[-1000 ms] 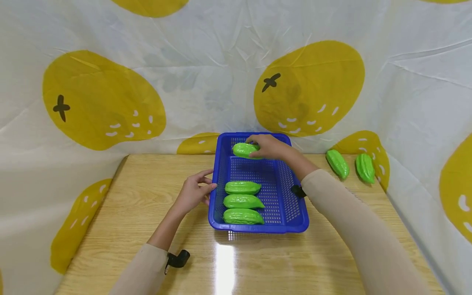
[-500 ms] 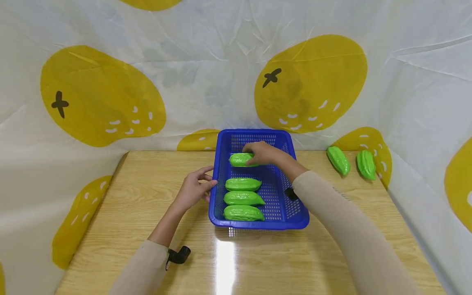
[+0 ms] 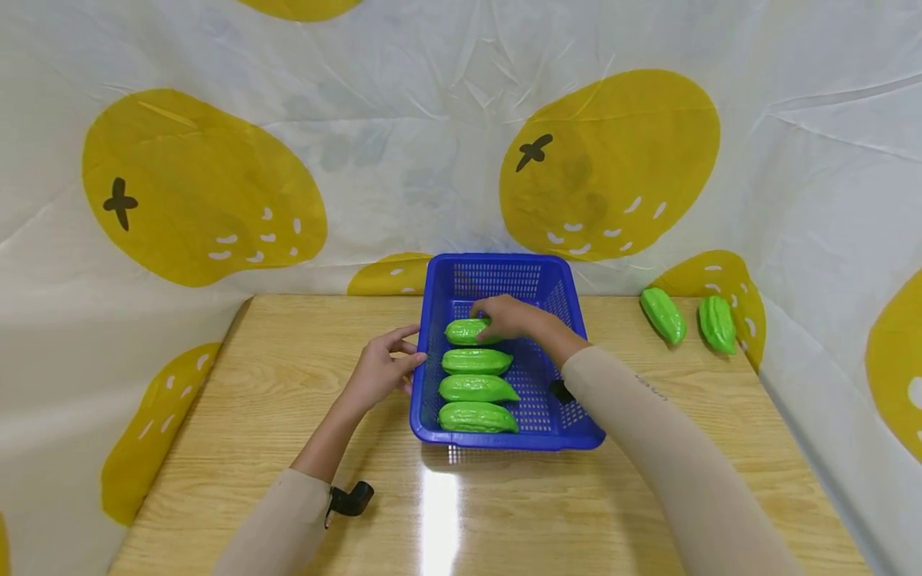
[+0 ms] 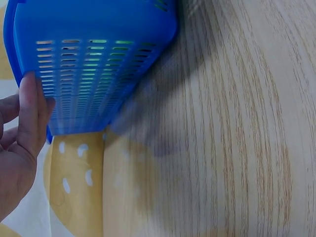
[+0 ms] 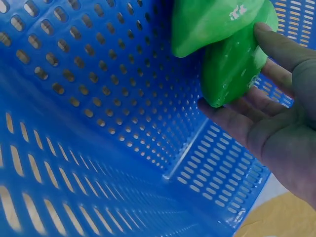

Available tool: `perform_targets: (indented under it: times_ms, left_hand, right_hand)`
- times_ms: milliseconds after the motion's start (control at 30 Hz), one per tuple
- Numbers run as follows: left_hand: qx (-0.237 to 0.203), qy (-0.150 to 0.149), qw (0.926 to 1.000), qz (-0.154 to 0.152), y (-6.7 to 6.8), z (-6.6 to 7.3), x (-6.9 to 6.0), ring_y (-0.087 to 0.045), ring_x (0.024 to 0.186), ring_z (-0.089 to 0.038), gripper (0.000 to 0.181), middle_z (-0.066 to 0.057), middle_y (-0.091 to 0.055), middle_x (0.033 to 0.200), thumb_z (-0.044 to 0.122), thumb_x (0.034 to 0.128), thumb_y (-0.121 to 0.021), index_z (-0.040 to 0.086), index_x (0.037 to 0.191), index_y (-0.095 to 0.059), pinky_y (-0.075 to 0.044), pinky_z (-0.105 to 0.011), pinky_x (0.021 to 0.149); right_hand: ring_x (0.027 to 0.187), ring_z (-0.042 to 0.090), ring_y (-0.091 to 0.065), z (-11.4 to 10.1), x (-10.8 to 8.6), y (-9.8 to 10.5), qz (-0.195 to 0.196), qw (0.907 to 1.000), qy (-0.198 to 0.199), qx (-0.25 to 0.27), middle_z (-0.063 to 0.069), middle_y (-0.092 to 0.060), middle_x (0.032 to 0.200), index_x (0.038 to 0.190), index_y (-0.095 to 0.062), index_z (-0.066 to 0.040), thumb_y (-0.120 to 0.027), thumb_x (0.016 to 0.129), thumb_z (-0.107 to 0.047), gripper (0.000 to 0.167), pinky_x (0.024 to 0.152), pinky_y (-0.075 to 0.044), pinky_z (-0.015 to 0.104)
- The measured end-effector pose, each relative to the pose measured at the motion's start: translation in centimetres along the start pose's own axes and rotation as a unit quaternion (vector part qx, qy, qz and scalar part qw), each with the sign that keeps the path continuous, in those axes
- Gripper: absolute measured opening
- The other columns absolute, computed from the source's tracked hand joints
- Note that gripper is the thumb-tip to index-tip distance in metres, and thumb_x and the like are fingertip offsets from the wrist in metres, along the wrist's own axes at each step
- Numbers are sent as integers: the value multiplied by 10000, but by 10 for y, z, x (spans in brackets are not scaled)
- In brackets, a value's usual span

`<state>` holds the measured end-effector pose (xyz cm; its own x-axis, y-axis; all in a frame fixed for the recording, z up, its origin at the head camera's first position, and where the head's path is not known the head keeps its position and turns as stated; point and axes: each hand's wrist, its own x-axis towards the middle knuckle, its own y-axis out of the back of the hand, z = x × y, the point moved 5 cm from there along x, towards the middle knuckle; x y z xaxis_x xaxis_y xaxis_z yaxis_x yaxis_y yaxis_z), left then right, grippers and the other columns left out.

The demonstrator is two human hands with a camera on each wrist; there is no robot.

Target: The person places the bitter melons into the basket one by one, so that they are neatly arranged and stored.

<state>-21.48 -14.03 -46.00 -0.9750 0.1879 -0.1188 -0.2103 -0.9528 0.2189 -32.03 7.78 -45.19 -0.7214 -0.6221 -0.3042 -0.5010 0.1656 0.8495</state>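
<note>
A blue plastic basket [image 3: 569, 436] stands on the table. Three green bitter melons lie crosswise in a row at its left side; the nearest bitter melon [image 3: 479, 418] is by the front wall. Behind that row, my right hand [image 3: 510, 317] grips another bitter melon [image 3: 464, 331] low inside the basket, its right end covered by the hand. Seen from the right wrist, thumb and fingers hold this bitter melon [image 5: 232, 69] beside a lighter one [image 5: 212, 22]. My left hand [image 3: 378, 370] touches the basket's left rim with fairly straight fingers, against the outer wall [image 4: 79, 79] in the left wrist view.
Two more bitter melons lie on the table at the back right, a left one [image 3: 663, 317] and a right one [image 3: 716, 325]. A white cloth [image 3: 403, 176] with yellow fruit prints hangs behind and beside the wooden table [image 3: 302, 344].
My right hand has brought the bitter melon from the basket's far end down and nearer, next to the row of three. The left hand has stayed at the left rim.
</note>
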Motion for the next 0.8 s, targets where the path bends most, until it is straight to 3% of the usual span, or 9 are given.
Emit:
perform_targets:
  times_ms: [167,467,800]
  left_hand:
    - [10,21,10000,-6,0,-1,-1,-653,555,-182,565,-243,-693,1093,35,968,-710,51,1501,-523,-644,-580,563]
    - [67,27,10000,-6,2,0,-1,-669,569,-188,555,-224,-698,1094,62,977,-708,74,1502,-528,-626,-650,623]
    - [13,7,10000,-1,2,0,-2,-669,574,-179,561,-243,-694,1090,47,973,-708,50,1502,-521,-637,-617,600]
  right_hand:
    - [1219,318,-609,0,-1,-5,-56,10000,4,49,137,-676,1304,1332,-645,-70,-757,951,-240,432,1049,-546,457]
    - [1240,304,-612,0,-1,-9,-149,9996,196,150,126,-673,1319,1339,-646,-79,-723,981,-261,409,1076,-541,454]
    - [1283,315,-590,-2,-4,-10,-141,9994,208,228,130,-657,1349,1384,-609,-64,-688,1004,-277,443,1116,-517,471]
